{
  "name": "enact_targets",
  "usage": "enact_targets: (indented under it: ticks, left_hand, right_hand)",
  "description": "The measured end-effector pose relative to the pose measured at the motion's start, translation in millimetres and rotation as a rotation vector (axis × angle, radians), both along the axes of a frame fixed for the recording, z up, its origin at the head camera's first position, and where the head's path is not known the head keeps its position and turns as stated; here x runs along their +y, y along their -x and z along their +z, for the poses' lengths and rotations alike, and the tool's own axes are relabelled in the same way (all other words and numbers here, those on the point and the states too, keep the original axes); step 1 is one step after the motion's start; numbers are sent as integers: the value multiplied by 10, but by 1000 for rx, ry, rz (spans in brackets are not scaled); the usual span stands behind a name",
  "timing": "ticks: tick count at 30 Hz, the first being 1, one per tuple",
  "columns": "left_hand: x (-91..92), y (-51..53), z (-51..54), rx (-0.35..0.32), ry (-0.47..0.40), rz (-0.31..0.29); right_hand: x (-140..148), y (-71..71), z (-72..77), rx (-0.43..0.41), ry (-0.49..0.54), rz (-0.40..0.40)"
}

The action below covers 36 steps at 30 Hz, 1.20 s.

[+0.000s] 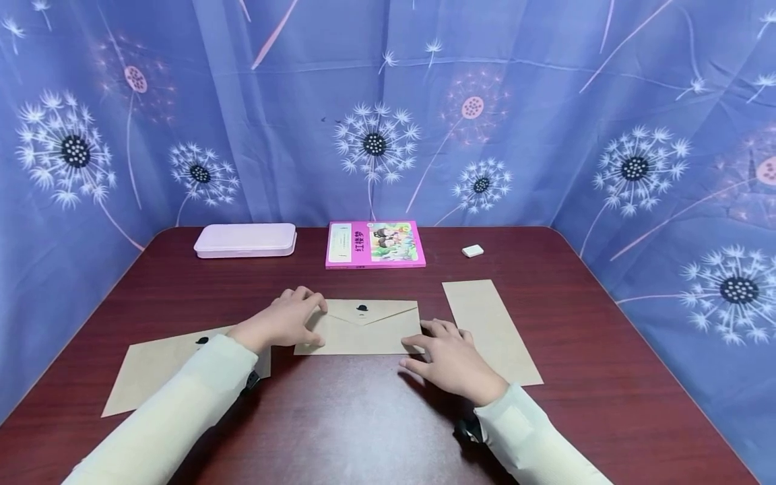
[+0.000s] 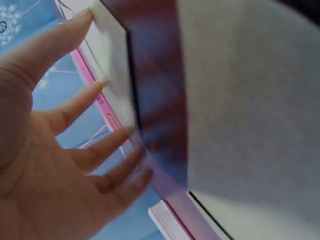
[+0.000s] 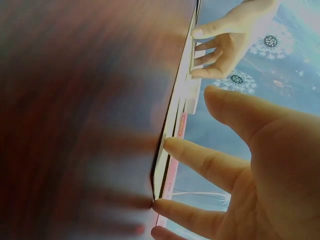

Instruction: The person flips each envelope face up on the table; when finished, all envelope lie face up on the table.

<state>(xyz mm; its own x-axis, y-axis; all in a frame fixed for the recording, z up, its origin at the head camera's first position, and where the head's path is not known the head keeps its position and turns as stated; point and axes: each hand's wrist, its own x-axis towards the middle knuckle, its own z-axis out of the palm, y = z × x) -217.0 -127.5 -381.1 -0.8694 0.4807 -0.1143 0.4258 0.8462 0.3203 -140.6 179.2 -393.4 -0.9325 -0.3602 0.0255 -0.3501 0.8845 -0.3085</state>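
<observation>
In the head view a beige envelope (image 1: 360, 340) with a pointed flap and a small black hat print lies flat mid-table, its flap side up. My left hand (image 1: 287, 320) touches its left end with spread fingers. At the right end is my right hand (image 1: 448, 357), its index finger on the envelope and its thumb just off the near edge. In the right wrist view the fingers look loosely extended. A second envelope (image 1: 160, 367) with a black print lies at the left, partly hidden under my left forearm. On the right is a plain beige envelope or sheet (image 1: 494, 330).
Along the back of the table (image 1: 364, 431) stand a pale pink pencil case (image 1: 245, 240), a pink book (image 1: 376, 244) and a small white eraser (image 1: 473, 250). A blue dandelion-print curtain (image 1: 291, 135) encloses the back and both sides.
</observation>
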Motion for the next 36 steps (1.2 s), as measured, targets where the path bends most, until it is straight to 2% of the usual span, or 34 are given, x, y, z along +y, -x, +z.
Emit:
enact_targets:
  ticks: [4, 7, 10, 15, 20, 25, 31, 36]
  left_hand:
    - [37, 18, 46, -19, 59, -3]
    - [146, 85, 106, -7, 65, -35]
    - [381, 188, 180, 4, 32, -76]
    - [911, 387, 254, -17, -15, -164]
    - [1489, 612, 243, -60, -2, -239]
    - [1952, 808, 235, -132, -9, -248]
    - [2289, 944, 179, -182, 3, -226]
    - [2505, 983, 95, -149, 31, -225]
  right_hand:
    - [85, -35, 28, 56, -2, 15]
    - [243, -84, 74, 112, -37, 16]
    - [458, -144, 131, 132, -94, 0]
    - [780, -249, 191, 107, -151, -13]
    - [1006, -368, 187, 95, -170, -35]
    - [1130, -415, 157, 107, -171, -57]
    - [1208, -439, 115, 108, -174, -75]
    - [1277, -473, 93, 114, -179, -89]
